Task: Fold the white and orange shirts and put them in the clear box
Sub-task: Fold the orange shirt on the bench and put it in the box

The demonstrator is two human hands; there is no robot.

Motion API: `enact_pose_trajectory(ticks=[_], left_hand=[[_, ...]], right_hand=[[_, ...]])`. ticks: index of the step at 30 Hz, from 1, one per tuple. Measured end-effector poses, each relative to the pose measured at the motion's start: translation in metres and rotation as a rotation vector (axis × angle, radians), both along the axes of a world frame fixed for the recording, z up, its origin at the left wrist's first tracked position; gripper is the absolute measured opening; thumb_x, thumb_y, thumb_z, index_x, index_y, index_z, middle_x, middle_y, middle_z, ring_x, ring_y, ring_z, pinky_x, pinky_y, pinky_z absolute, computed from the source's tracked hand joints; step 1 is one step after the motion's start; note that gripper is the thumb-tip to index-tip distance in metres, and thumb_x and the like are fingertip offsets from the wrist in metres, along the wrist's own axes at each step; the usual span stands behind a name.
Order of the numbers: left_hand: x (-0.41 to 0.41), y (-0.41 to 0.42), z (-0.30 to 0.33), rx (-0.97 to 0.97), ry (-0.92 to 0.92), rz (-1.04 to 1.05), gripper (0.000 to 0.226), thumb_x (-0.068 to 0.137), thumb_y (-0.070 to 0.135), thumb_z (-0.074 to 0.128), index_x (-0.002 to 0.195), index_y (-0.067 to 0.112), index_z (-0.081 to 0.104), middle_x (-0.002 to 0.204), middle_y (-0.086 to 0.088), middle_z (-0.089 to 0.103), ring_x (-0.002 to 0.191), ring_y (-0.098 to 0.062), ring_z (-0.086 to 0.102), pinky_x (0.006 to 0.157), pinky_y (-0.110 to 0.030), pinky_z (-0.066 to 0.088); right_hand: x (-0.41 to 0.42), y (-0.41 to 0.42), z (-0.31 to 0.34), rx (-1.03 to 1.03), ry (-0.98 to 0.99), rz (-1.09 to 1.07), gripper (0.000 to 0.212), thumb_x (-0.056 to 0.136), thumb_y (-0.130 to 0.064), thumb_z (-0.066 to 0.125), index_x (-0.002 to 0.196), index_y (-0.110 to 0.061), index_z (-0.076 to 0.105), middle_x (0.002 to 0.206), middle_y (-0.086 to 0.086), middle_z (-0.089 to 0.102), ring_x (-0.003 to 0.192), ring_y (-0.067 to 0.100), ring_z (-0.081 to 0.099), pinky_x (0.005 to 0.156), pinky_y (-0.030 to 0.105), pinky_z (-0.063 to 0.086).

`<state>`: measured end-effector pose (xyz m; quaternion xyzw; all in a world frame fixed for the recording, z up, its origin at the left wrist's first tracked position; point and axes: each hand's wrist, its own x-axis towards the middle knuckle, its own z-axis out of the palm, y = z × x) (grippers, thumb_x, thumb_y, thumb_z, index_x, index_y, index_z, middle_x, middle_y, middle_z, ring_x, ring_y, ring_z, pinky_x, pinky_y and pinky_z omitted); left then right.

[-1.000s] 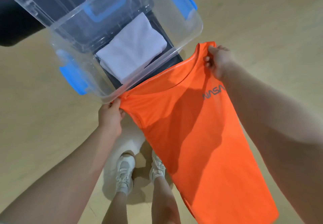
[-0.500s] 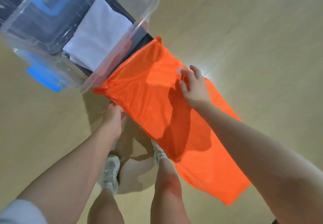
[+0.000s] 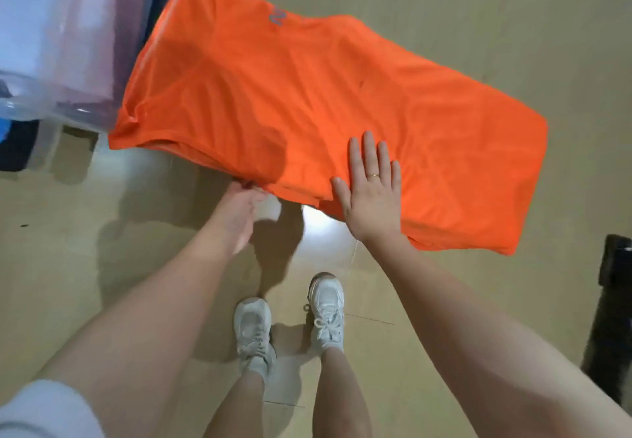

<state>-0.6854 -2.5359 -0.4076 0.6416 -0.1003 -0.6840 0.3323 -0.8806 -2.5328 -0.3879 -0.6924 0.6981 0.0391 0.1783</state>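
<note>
The orange shirt (image 3: 307, 95) lies spread on the floor, folded lengthwise, its collar end against the clear box (image 3: 51, 105) at the upper left. My right hand (image 3: 371, 191) presses flat on its near edge with fingers straight. My left hand (image 3: 241, 211) pinches the shirt's near edge just left of it; its fingertips are hidden under the cloth. The folded white shirt (image 3: 20, 27) shows blurred inside the box.
My two feet in white sneakers (image 3: 290, 324) stand on the tan floor just below the shirt. A black object (image 3: 612, 318) stands at the right edge. Something dark (image 3: 17, 146) sits under the box at the left.
The orange shirt went from hanging in both hands to lying flat on the floor. My right hand let go of the collar and now presses flat on the cloth.
</note>
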Motion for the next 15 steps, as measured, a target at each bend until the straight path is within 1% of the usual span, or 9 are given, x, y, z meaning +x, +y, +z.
enact_pose_trajectory(ticks=[1,3,4,5,7,10,12,14,15], left_hand=[[0.001,0.002,-0.005,-0.004,0.001,-0.042,0.028,0.085,-0.009,0.043,0.072,0.015,0.051,0.053,0.008,0.059,0.049,-0.002,0.055,0.048,-0.018,0.04],[-0.003,0.01,-0.005,-0.018,0.038,-0.151,0.035,0.089,-0.001,0.046,0.064,0.012,0.066,0.051,0.009,0.064,0.046,-0.002,0.059,0.045,-0.015,0.042],[-0.006,0.017,-0.005,-0.015,0.051,-0.171,0.036,0.09,0.0,0.047,0.064,0.013,0.068,0.051,0.01,0.066,0.046,0.0,0.06,0.044,-0.011,0.043],[-0.011,0.023,-0.004,-0.014,0.054,-0.173,0.03,0.09,0.003,0.048,0.07,0.014,0.067,0.055,0.011,0.068,0.05,0.002,0.062,0.046,-0.01,0.044],[-0.02,0.039,-0.003,-0.004,0.06,-0.153,0.015,0.089,0.007,0.053,0.084,0.016,0.064,0.066,0.015,0.071,0.064,0.004,0.064,0.06,-0.011,0.046],[-0.033,0.061,-0.007,0.032,0.125,-0.071,0.009,0.088,0.013,0.057,0.092,0.021,0.057,0.088,0.015,0.069,0.089,-0.003,0.062,0.085,-0.02,0.039],[-0.042,0.071,-0.007,0.072,0.175,0.014,0.01,0.094,0.015,0.049,0.096,0.025,0.051,0.108,0.006,0.062,0.106,-0.013,0.056,0.098,-0.029,0.035],[-0.05,0.076,-0.003,0.082,0.2,0.194,0.013,0.095,0.012,0.046,0.097,0.024,0.051,0.105,0.001,0.06,0.097,-0.015,0.058,0.094,-0.031,0.041],[-0.054,0.078,0.001,0.074,0.191,0.288,0.014,0.095,0.012,0.047,0.101,0.023,0.052,0.1,0.001,0.061,0.091,-0.014,0.058,0.089,-0.03,0.044]], right_hand=[[-0.016,0.01,-0.002,-0.006,0.032,-0.052,0.067,0.09,-0.053,0.015,0.149,-0.022,0.011,0.158,0.003,0.007,0.145,0.026,0.006,0.115,0.044,0.005],[-0.051,0.034,-0.002,-0.014,0.084,-0.135,0.069,0.088,-0.055,0.015,0.149,-0.022,0.013,0.158,0.004,0.008,0.145,0.027,0.008,0.115,0.046,0.006],[-0.067,0.046,-0.002,-0.013,0.091,-0.175,0.069,0.088,-0.055,0.015,0.148,-0.021,0.014,0.158,0.005,0.009,0.145,0.027,0.009,0.115,0.047,0.006],[-0.079,0.059,0.0,-0.014,0.084,-0.216,0.069,0.088,-0.054,0.016,0.148,-0.019,0.015,0.158,0.006,0.009,0.145,0.027,0.009,0.115,0.047,0.006],[-0.093,0.087,0.002,-0.057,0.022,-0.286,0.065,0.09,-0.047,0.022,0.146,-0.013,0.024,0.155,0.012,0.017,0.142,0.029,0.016,0.114,0.046,0.008],[-0.097,0.132,-0.005,-0.144,-0.063,-0.402,0.044,0.09,-0.025,0.04,0.128,-0.004,0.045,0.137,0.019,0.041,0.125,0.034,0.037,0.106,0.042,0.027],[-0.089,0.153,-0.016,-0.036,-0.247,-0.622,0.026,0.09,-0.013,0.044,0.115,-0.006,0.052,0.123,0.013,0.049,0.112,0.031,0.046,0.097,0.039,0.035],[-0.072,0.159,-0.022,0.114,-0.546,-0.909,0.012,0.092,-0.012,0.044,0.094,-0.017,0.055,0.104,0.002,0.056,0.097,0.025,0.054,0.088,0.035,0.041],[-0.061,0.158,-0.022,0.171,-0.684,-1.016,0.014,0.093,-0.013,0.045,0.086,-0.02,0.055,0.095,-0.003,0.057,0.092,0.021,0.054,0.084,0.034,0.043]])
